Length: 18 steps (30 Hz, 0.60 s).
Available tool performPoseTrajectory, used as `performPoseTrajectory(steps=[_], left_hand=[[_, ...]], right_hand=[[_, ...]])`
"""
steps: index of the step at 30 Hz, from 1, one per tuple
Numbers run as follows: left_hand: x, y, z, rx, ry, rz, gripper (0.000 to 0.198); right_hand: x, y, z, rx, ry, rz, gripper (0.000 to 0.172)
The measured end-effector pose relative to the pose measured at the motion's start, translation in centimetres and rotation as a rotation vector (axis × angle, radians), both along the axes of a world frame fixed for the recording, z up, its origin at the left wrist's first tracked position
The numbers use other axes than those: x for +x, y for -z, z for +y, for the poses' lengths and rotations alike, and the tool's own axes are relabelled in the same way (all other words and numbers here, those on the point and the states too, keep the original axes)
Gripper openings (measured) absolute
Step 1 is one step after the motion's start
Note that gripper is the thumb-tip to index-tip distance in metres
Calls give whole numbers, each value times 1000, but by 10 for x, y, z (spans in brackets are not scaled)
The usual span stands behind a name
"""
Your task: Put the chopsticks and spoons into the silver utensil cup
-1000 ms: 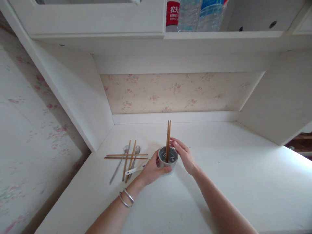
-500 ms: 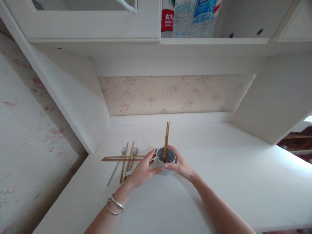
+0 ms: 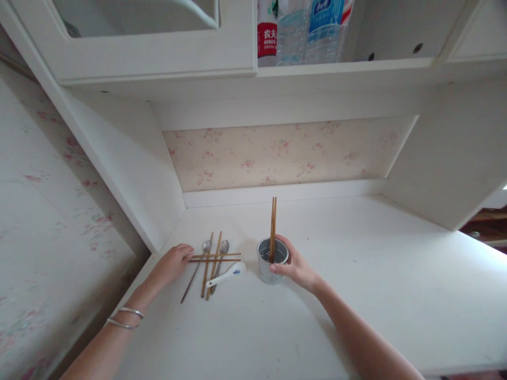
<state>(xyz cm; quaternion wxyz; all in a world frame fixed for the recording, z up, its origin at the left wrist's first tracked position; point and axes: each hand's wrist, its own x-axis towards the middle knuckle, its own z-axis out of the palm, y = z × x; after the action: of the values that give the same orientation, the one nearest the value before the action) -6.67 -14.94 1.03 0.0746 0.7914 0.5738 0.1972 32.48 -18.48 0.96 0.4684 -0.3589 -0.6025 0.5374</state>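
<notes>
My right hand (image 3: pixel 295 266) is wrapped around the right side of a grey metal utensil holder (image 3: pixel 266 272) with small holes in its wall. Two wooden chopsticks (image 3: pixel 273 229) stand upright in it. To the left, my left hand (image 3: pixel 176 261) has its fingers closed over the left ends of two crosswise chopsticks (image 3: pixel 225 254). These lie over two other chopsticks (image 3: pixel 208 272) and two metal spoons (image 3: pixel 224 247), (image 3: pixel 206 246). A white ceramic spoon (image 3: pixel 236 270) with a blue mark rests between this pile and the holder.
Everything stands on a white tabletop (image 3: pixel 376 290). A white side panel (image 3: pixel 122 169) rises close to my left hand. Overhead runs a cabinet shelf (image 3: pixel 348 67) holding plastic bottles (image 3: pixel 293 37). Flowered wallpaper (image 3: pixel 277 153) covers the back.
My left hand has let go of the utensil holder and moved left to the crosswise chopsticks, uncovering the ceramic spoon. The right hand still holds the holder. The view has shifted slightly.
</notes>
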Motion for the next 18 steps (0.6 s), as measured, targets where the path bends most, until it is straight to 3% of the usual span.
performPoseTrajectory(steps=[4,9,18], left_hand=[[0,14,1,-74,50,-15,33],[12,11,4,-97,119,-40,33],[28,13,7,-93,75,-54,24]], right_hand=[[0,-2,-2,-13,2,-4,82],[0,-3,-2,-22,6,-4,82],[-1,1,-1,-26,3,24,82]])
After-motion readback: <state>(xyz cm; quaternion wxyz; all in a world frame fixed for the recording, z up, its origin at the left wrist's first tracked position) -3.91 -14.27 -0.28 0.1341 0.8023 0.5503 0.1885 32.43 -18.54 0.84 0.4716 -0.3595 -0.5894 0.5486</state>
